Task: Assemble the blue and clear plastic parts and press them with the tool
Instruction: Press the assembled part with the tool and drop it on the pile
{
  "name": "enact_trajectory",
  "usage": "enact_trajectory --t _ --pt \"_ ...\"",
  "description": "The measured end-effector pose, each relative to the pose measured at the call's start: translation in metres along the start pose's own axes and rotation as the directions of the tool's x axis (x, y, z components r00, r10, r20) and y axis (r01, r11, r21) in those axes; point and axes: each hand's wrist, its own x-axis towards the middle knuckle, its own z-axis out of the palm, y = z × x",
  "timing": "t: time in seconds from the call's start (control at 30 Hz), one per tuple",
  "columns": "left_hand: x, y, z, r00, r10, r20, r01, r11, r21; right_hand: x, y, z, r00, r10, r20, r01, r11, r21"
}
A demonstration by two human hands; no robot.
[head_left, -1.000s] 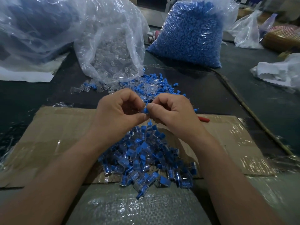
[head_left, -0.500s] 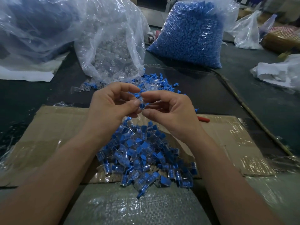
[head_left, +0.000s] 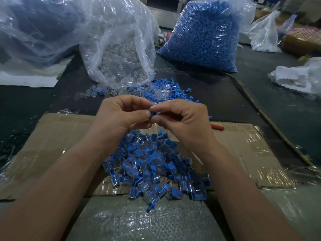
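Head view, single camera.

Both hands are raised over the work area, meeting at the centre. The left hand (head_left: 121, 115) and right hand (head_left: 184, 122) each pinch the same small blue part (head_left: 153, 113) between thumb and forefinger, tips nearly touching. The other fingers of both hands are curled loosely inward. I cannot tell whether a clear piece is already on the part; the fingertips cover most of it.

Directly below the hands, a pile of assembled blue-and-clear pieces (head_left: 152, 167) lies on a taped cardboard sheet (head_left: 57, 136); its near edge spills onto a woven plastic sheet (head_left: 139, 221).

Beyond the hands, loose blue and clear parts (head_left: 165, 91) are scattered on the dark table (head_left: 225, 94), at the mouth of an open bag of clear parts (head_left: 119, 54). To the right of it stands a full bag of blue parts (head_left: 203, 37).

A red handle (head_left: 217, 126) shows on the cardboard just right of the right hand; the rest of it is hidden behind the hand.

Far left: a large crumpled plastic bag (head_left: 34, 28).
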Motion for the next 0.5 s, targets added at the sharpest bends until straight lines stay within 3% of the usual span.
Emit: enact_trajectory --t 0.5 --pt "0.0013 -0.0025 0.002 0.998 -0.047 0.04 0.044 0.996 0.077 0.0002 0.0004 0.0 0.999 0.004 0.041 -0.004 1.0 -0.016"
